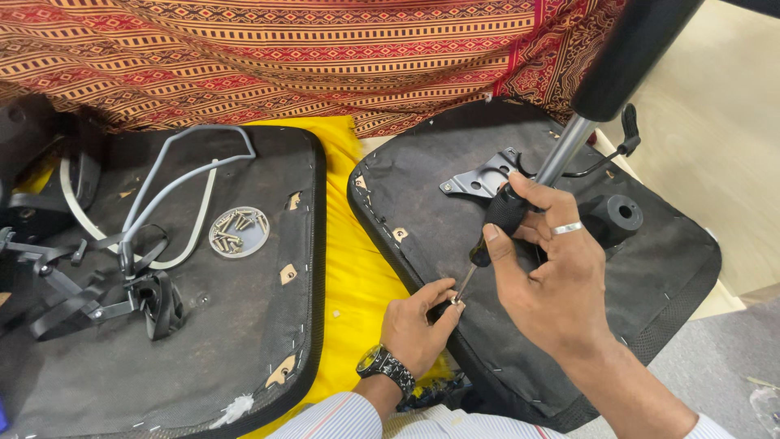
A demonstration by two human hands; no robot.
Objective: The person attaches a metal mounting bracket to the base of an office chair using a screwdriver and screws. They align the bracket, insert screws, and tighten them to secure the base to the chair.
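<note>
Nearest me: left hand, watch on the wrist, fingers pinched shut around a small screw at the near-left rim of the right seat pan. I can barely see the screw itself; it's hidden by the fingertips.

Right hand, ring on one finger, wrapped tight round the black handle of a screwdriver. Tool looks like this: fat black grip, thin bright shaft, tilted down-left, tip landing right at the left hand's pinch point.

The right seat pan is upside down, black fabric underside, stapled along the edge, small tan tabs near the rim. Work point sits just inside its near-left edge, so little margin on that side. Just beyond the edge is a strip of yellow cloth between the two pans, bare and open for the left wrist.

Behind the right hand: grey metal mounting plate lying on the pan, chrome gas-lift column rising up-right into a black sleeve, a black lever beside it, and a black round knob to the right. Column stands close to the screwdriver handle, tight room there.

Left: second seat pan, same black underside, carrying a clear round lid of screws, a grey bent tube frame and black armrest parts. Well apart from both hands.

Far side: red-orange patterned cloth across the back.
</note>
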